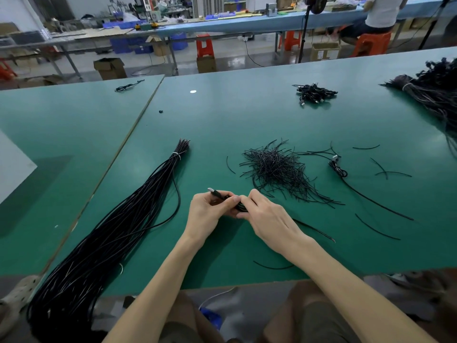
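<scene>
Where the two hands meet, a black cable (218, 195) is pinched between them, just above the near middle of the green bench (222, 125). Only its metal-tipped plug and a few dark loops show. Fingers cover the rest, so how it is wound cannot be told. The left hand (209, 212) curls round the plug end with the thumb on top, and the right hand (268, 219) pinches the loops from the other side, fingertips of both touching.

Left of the hands lies a long tied bundle of black cables (118, 219), its lower end hanging off the bench edge and cut by the frame. Beyond the right hand sits a heap of short black ties (274, 167) with strays scattered around it. Farther back is a small heap of coiled cables (315, 92), and another dark bundle (430, 92) is cropped at the right edge.

On the floor behind stands a cardboard box (110, 68), open, its contents too dark to make out. Blue bins (123, 44) sit under a far bench, near red stools (204, 47), and a seated person (380, 11) is cut off at the top.
</scene>
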{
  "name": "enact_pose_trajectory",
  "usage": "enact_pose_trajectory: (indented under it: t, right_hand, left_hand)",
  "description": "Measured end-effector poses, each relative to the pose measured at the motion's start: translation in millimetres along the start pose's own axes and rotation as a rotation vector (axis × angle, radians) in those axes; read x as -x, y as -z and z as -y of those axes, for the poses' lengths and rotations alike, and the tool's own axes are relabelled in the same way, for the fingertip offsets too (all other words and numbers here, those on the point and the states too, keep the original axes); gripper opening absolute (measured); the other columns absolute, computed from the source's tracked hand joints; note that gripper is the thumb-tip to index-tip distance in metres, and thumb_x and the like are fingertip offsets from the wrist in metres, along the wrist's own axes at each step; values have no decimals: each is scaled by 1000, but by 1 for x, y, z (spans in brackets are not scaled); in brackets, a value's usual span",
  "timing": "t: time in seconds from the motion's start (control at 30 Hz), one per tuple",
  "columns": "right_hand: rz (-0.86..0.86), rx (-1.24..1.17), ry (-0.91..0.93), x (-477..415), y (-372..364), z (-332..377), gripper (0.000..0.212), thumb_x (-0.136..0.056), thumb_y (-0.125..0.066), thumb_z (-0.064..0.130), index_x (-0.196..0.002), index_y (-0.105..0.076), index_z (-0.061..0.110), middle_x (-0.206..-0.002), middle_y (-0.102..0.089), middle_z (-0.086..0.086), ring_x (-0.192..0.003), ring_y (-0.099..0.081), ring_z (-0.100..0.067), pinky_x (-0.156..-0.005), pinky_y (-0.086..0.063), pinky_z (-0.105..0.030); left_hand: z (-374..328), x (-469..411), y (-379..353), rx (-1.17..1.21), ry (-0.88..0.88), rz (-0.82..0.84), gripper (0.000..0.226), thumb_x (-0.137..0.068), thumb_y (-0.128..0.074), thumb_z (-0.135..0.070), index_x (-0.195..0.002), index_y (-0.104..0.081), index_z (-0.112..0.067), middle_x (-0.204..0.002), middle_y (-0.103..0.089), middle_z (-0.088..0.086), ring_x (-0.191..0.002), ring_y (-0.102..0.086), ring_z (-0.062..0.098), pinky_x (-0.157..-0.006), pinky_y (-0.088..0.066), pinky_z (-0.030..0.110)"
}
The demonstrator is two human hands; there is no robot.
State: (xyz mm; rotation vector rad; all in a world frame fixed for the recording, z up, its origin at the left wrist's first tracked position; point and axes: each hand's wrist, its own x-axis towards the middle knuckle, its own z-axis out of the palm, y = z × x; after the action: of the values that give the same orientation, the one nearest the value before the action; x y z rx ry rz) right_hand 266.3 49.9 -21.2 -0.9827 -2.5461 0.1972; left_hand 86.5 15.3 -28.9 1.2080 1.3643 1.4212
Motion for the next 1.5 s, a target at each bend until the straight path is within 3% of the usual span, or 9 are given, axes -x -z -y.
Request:
enact_pose_trajectory:
  t: [0.2,0.37,0.5,0.7,0.83,1.07,1.2,1.33,1.5]
  right_hand:
    - [-53,-98,-3,3,1,-2,30,-107,-52,24,-129,-62,6,-98,-55,-5,-80,-46,-14,-71,-53,-38]
    - [-74,-408,-102,-1,1,-7,30,-104,-59,23,-130,-68,12,-102,-63,-2,-90,-60,-19,-84,-48,-27]
    - [-115,-519,-146,-3,0,-13,20,-99,-68,21,-117,-76,21,-93,-67,2,-86,-59,-9,-78,-42,-13]
    - [-115,-462,-109,1,-3,-14,19,-101,-64,16,-115,-76,9,-92,-61,-1,-82,-57,-15,-76,-42,-15]
    - [-197,-459,-144,1,1,-14,20,-99,-66,12,-116,-75,5,-92,-62,-4,-83,-58,-18,-76,-43,-14]
    - [-361,-658,-411,-2,7,-28,17,-98,-67,10,-112,-76,9,-93,-67,-1,-80,-59,-10,-72,-46,-20]
    - [-390,-659,-446,-2,6,-29,18,-98,-67,10,-113,-76,9,-95,-68,2,-87,-62,-8,-77,-48,-17]
    - [-414,-666,-472,-2,5,-31,19,-98,-67,11,-115,-76,8,-94,-67,6,-85,-62,-3,-78,-46,-11]
    - [-386,-652,-453,-4,2,-29,19,-98,-67,12,-115,-75,7,-96,-68,3,-86,-62,-5,-78,-45,-11]
  left_hand:
    - [1,1,2,-8,-20,34,6,-91,-77,-20,-91,-81,-14,-84,-77,15,-75,-74,32,-79,-61,36]
    - [-2,2,2,62,-49,56,5,-90,-78,-13,-93,-82,-14,-89,-78,15,-76,-74,26,-77,-58,27]
    - [-1,2,1,65,-57,68,6,-87,-80,-12,-93,-82,-13,-89,-78,15,-77,-74,25,-78,-58,27]
    - [-1,1,1,29,-36,112,8,-87,-81,-11,-93,-82,-16,-89,-79,13,-79,-76,27,-80,-59,27]
    - [-4,-1,0,9,-15,175,22,-87,-79,-5,-108,-78,-13,-98,-79,10,-89,-76,27,-84,-59,29]
    - [-13,-1,-32,-519,-118,72,42,-88,-81,-23,-123,-60,-36,-88,-69,-9,-76,-61,8,-73,-46,17]
    - [-19,-7,-41,-671,59,128,64,-75,-90,-39,-123,-50,-27,-99,-60,-10,-80,-54,4,-67,-40,20]
    - [-19,-3,-33,-839,15,289,31,-78,-88,-39,-92,-65,-24,-95,-54,-4,-85,-52,8,-71,-44,25]
    - [-20,7,-41,-1198,-212,418,9,-102,-60,-23,-99,-58,-14,-100,-47,0,-103,-47,21,-86,-43,32]
